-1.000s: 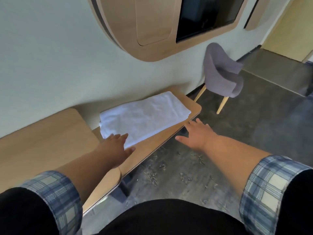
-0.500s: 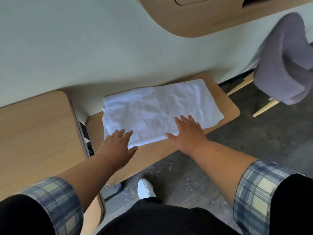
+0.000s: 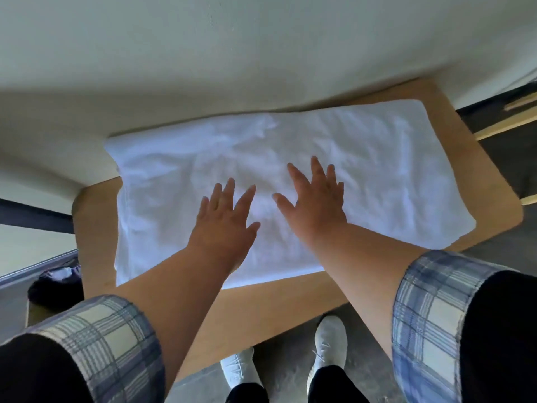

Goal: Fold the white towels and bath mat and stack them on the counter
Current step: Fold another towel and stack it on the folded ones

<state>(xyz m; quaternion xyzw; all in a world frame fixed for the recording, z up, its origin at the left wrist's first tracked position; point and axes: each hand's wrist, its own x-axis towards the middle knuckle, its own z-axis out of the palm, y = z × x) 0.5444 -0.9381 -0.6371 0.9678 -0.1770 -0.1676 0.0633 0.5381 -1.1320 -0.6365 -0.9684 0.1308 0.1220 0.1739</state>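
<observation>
A white towel (image 3: 392, 170) lies folded and flat on the wooden counter (image 3: 494, 205), its long side along the wall. My left hand (image 3: 225, 219) lies palm down on the towel's middle with the fingers spread and straight. My right hand (image 3: 315, 199) rests flat beside it, a little further in, fingers also spread. Neither hand grips any cloth. My forearms cover part of the towel's near edge.
The pale wall (image 3: 261, 53) runs right behind the counter. A dark bundle (image 3: 55, 283) lies on the floor at the left. My white shoes (image 3: 331, 341) stand under the counter's near edge. Wooden chair legs (image 3: 520, 109) show at the far right.
I have stepped closer and now look straight down at the counter. Both hands moved from the towel's near edge onto its middle and lie flat there.
</observation>
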